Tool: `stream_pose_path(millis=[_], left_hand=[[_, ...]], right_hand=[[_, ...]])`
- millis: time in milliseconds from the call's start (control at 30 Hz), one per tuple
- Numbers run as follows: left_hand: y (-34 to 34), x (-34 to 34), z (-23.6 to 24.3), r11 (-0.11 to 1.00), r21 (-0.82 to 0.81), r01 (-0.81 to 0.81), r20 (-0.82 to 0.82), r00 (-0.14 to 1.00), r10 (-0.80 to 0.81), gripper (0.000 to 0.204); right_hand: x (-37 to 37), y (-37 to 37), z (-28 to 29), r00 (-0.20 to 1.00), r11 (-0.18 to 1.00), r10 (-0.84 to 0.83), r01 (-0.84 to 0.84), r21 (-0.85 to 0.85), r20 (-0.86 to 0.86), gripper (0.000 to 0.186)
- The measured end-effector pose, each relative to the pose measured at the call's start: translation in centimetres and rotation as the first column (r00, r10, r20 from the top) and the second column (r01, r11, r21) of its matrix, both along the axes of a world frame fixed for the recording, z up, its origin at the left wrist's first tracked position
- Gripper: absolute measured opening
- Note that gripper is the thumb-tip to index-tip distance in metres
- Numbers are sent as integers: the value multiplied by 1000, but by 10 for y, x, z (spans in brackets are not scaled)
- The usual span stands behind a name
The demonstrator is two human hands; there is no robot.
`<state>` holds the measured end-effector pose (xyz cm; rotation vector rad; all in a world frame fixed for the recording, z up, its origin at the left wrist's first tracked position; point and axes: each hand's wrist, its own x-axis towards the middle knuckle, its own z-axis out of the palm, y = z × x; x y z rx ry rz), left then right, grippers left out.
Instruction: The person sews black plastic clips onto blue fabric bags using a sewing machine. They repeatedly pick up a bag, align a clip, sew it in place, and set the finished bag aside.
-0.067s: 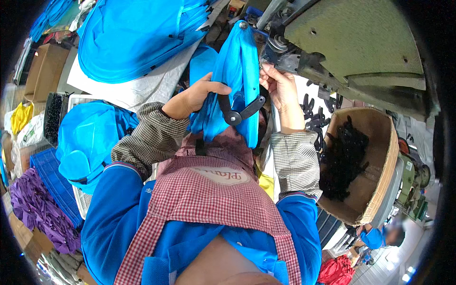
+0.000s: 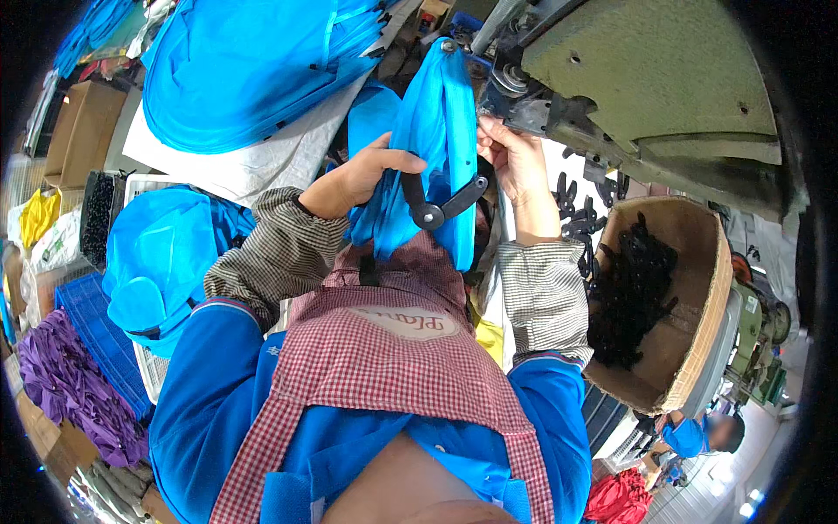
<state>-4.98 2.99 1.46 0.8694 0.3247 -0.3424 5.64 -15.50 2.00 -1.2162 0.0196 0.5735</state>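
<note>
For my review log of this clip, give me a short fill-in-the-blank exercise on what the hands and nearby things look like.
1. Both hands hold a folded fabric piece coloured ____.
2. The strap piece across that fabric is ____ in colour.
3. The left hand grips the fabric while the right hand holds its edge beside the grey ____.
4. The cardboard box on the person's right holds many ____ parts.

Missing words: blue; black; machine; black

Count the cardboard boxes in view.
2: one cardboard box of black parts at right beside the machine, one closed box at upper left. Others may be hidden by fabric.
</note>
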Motion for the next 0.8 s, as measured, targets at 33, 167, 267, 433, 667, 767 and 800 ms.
stream_pose_path(millis=[33,167,267,433,667,767,800], left_hand=[[-1,1,1,1000,-4,4,10,1000,-4,48],[-8,4,21,998,51,30,59,998,-33,56],[-4,15,3,999,-8,51,172,984,-49,50],[-1,28,1,986,169,-2,226,973,-37,41],[-18,47,-5,980,194,47,159,984,-79,31],[-21,61,-5,994,102,26,167,985,-43,36],[-22,70,-11,995,91,32,155,987,-46,33]], right_hand=[[0,1,4,1000,1000,-6,6,-26,7,16],[-8,-1,3,997,994,-27,34,-108,69,19],[-50,-28,-30,997,995,28,-21,94,-76,15],[-90,-29,-23,978,983,176,-169,-75,112,17],[-103,-18,-26,930,958,34,74,-277,366,13],[-93,-13,-15,933,975,-89,153,-163,349,17],[-85,-16,-15,936,977,-18,92,-194,352,22]])
